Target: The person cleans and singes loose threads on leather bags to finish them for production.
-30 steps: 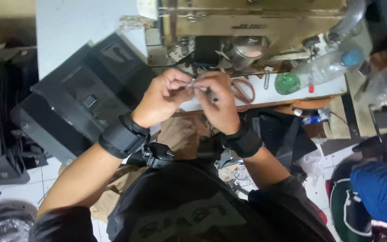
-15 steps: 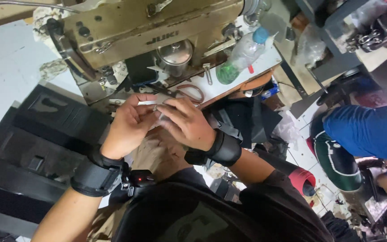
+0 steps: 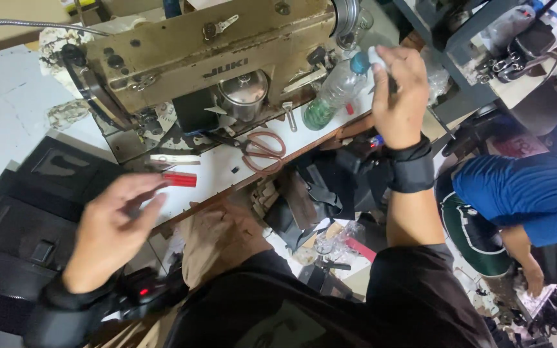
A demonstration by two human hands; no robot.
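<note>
a worker sits at an industrial sewing machine on a white bench, seen from the head camera. the right hand is raised at the far right, just beside a clear plastic bottle with green contents, its fingers curled around a small white object too blurred to identify. the left hand hovers at the near left edge of the bench, fingers loosely closed; a thin dark thing may be pinched in them, but motion blur makes it impossible to tell. just beyond its fingertips lies a small red tool, and further right a pair of brown-handled scissors rests below the machine head. black fabric hangs off the bench edge between the arms. a second person in a blue shirt works at the right. judging by the spread of the hands, good practice here would be a firm, steady grip with the right, kept apart from the bottle so it is not knocked over.
</note>
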